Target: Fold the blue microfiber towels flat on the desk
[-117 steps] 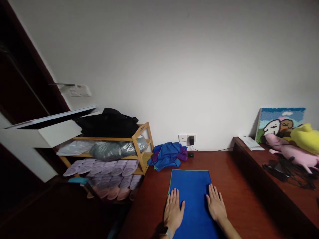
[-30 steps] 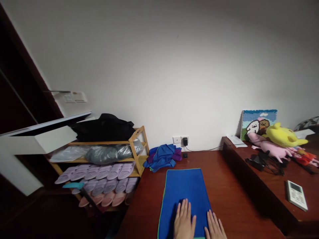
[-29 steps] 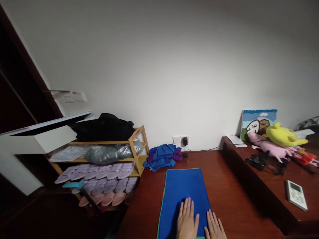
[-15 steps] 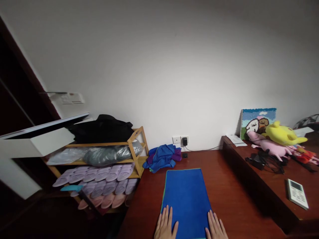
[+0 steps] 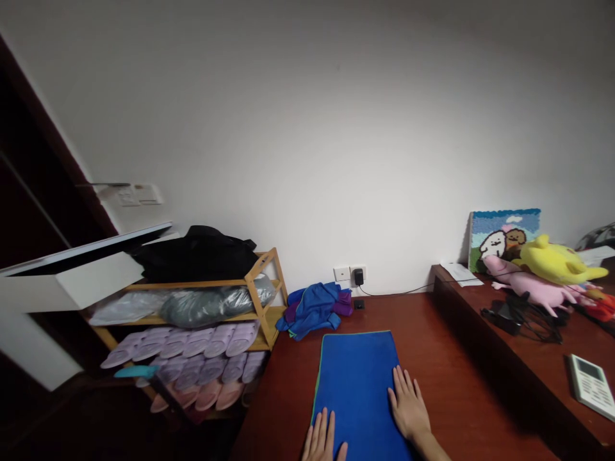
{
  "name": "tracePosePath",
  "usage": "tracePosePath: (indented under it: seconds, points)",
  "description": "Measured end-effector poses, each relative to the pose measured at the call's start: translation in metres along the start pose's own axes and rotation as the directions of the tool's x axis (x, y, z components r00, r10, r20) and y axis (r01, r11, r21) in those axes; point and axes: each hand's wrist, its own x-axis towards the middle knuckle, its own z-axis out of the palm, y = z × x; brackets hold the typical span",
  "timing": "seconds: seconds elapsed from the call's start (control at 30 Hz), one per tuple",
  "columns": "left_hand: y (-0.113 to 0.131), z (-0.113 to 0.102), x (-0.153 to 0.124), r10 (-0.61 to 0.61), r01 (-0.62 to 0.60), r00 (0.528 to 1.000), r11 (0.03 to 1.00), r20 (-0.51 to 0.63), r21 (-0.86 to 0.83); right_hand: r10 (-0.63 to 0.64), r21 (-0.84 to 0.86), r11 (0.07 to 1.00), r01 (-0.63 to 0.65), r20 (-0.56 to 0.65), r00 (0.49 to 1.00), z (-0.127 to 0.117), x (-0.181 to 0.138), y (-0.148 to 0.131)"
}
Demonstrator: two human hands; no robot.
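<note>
A blue towel (image 5: 360,378) with a green edge lies spread out flat on the reddish-brown desk (image 5: 283,397). My left hand (image 5: 321,438) rests on its near left edge, fingers stretched out and thumb apart, partly cut off by the bottom of the view. On the towel's right edge, farther up, my right hand (image 5: 408,403) lies flat with fingers extended. Neither hand grips anything. Behind the towel, against the wall, sits a crumpled pile of blue cloths (image 5: 317,310) with a purple cloth (image 5: 344,302) among them.
At left stands a wooden rack (image 5: 262,288) with several slippers (image 5: 211,339) and a black bag (image 5: 196,253). On the raised surface at right are plush toys (image 5: 552,259), a tangle of black cables (image 5: 521,320) and a white remote-like device (image 5: 593,384). A plug (image 5: 358,276) sits in the wall socket.
My right hand has slid up along the towel's right edge, away from me. My left hand stays near the towel's lower left edge. The view has shifted slightly.
</note>
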Motion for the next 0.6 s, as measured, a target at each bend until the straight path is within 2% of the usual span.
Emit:
tracePosePath:
  seconds: [0.07, 0.17, 0.27, 0.37, 0.4, 0.47, 0.6]
  points:
    - [0.009, -0.015, 0.010, -0.022, 0.022, 0.998, 1.000, 0.053, 0.003, -0.010, 0.008, 1.000, 0.010, -0.011, 1.000, 0.009, 0.001, 0.004]
    - [0.049, -0.039, 0.038, -0.011, 0.011, 1.000, 1.000, -0.025, 0.007, -0.019, 0.019, 1.000, 0.019, -0.016, 1.000, 0.013, -0.001, 0.007]
    - [0.104, -0.052, 0.070, 0.163, -0.172, 0.979, 0.983, -0.122, -0.060, -0.023, -0.004, 1.000, 0.023, -0.009, 1.000, 0.009, -0.002, 0.007]
    - [0.137, -0.048, 0.095, 0.264, -0.272, 0.961, 0.954, -0.077, -0.127, -0.036, -0.026, 0.999, 0.036, -0.002, 0.999, 0.008, -0.001, 0.006]
    - [0.138, -0.044, 0.101, 0.256, -0.261, 0.965, 0.955, -0.051, -0.140, -0.035, -0.030, 0.999, 0.035, -0.001, 0.999, 0.009, -0.001, 0.007]
    - [0.124, -0.038, 0.107, 0.177, -0.177, 0.984, 0.974, -0.016, -0.138, -0.027, -0.035, 0.999, 0.027, -0.001, 1.000, 0.012, 0.001, 0.007]
    - [0.062, -0.038, 0.108, -0.056, 0.056, 0.998, 0.998, -0.010, -0.042, -0.024, -0.023, 0.999, 0.024, -0.014, 1.000, 0.015, 0.002, 0.008]
